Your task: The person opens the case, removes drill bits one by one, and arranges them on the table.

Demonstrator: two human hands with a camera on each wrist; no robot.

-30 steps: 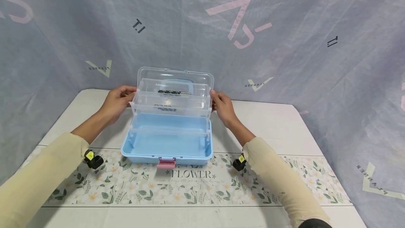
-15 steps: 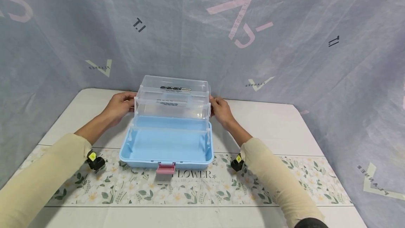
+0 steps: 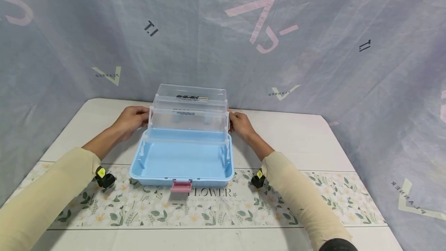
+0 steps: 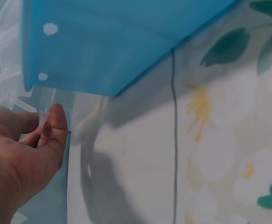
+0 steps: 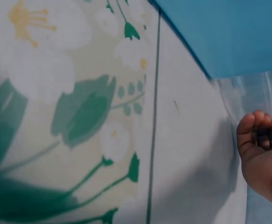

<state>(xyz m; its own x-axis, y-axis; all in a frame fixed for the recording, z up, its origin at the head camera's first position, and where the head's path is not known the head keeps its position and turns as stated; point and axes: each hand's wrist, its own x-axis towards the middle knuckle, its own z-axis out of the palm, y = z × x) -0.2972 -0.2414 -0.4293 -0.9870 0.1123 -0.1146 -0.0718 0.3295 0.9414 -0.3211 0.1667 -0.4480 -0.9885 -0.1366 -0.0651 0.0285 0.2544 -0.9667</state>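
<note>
Both arms in cream sleeves reach forward, slightly bent. The left hand and the right hand face each other, fingers curled inward.

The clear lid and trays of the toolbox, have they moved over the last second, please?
Yes. The clear trays have swung back and down toward the table, while the blue base stayed put.

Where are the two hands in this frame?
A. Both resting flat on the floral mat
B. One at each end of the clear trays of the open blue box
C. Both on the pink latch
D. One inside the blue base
B: the left hand and right hand flank the clear trays above the blue base; the pink latch is untouched.
</note>
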